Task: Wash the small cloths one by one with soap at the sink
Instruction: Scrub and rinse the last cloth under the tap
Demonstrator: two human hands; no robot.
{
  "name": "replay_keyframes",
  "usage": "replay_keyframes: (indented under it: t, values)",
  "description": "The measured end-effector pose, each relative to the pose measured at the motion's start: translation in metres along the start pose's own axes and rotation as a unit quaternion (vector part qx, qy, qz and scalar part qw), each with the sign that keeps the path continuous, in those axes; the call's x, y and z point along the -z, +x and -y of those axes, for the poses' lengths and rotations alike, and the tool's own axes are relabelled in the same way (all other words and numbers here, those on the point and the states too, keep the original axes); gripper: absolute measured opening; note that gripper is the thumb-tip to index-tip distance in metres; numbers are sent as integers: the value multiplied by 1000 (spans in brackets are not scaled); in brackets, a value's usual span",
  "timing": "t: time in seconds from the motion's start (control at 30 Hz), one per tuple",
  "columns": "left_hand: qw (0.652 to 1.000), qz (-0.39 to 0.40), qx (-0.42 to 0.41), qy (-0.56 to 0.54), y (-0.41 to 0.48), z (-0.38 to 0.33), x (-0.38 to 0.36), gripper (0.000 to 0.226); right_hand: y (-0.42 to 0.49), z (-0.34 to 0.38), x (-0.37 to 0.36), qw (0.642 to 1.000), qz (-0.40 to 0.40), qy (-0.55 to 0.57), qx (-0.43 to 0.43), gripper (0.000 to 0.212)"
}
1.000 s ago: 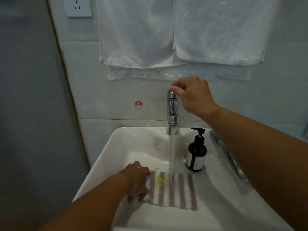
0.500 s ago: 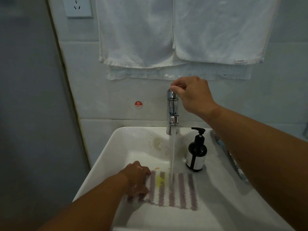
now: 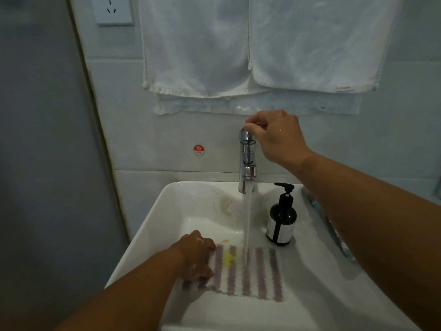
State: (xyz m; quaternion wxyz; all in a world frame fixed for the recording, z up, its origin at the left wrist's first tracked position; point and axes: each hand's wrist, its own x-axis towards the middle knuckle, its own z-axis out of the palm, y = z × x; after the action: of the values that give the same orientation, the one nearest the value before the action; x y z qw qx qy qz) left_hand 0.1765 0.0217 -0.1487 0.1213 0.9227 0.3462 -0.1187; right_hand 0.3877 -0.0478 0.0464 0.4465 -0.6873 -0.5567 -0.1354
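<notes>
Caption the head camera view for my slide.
At the sink, the left hand holds a striped cloth under the running faucet while the right hand grips its top.

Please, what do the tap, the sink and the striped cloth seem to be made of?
tap: looks like chromed metal; it is mirror-bright with sharp reflections.
sink: probably glazed ceramic; smooth, glossy white with soft highlights.
striped cloth: a soft, fluffy textile, perhaps microfibre; its purple and white stripes have fuzzy, wavy edges.
</notes>
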Motion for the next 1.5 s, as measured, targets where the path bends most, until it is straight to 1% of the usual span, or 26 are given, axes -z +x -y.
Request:
replay_keyframes:
  t: [0.7,1.1,1.33,1.5]
  values:
    - [1000,0,-1,-3,-4,-2,4,74,-2,2,0,1000,-13,2,-7,15]
    - [1000,1,1,-6,-4,-2,4,74,-4,1,-2,1000,-15,0,-11,19]
    - [1000,-5,3,-8,-3,-2,4,74,-7,0,-5,999,-23,6,-22,15]
    - [1000,-9,1,-11,-4,0,2,73,-21,-2,-11,999,-52,1,-9,16]
